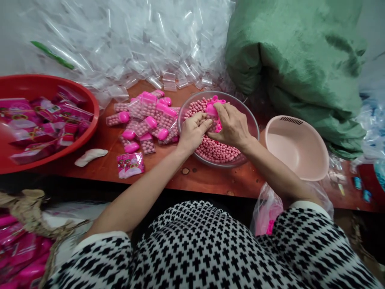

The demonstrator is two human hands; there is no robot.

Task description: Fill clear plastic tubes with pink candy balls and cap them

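Observation:
A round bowl [255, 134] holds many small pink beads [218, 150] and some bright pink plastic pieces [214, 102]. Above it my two hands meet. The fingers of my left hand [194, 130] are pinched on a small clear container [212, 116], partly covered by the fingers. My right hand [233, 124] curls round the other side of the same container, by the bright pink plastic. Left of the bowl lies a pile of filled clear containers with pink caps [150, 120], next to pink printed packets [130, 164].
A red basin [94, 108] with pink packets stands at the left, near a white crumpled item [91, 156]. Clear empty containers [135, 36] heap behind. A green sack [300, 60] and a pale pink basket [296, 148] are at the right. The table edge [192, 188] runs before me.

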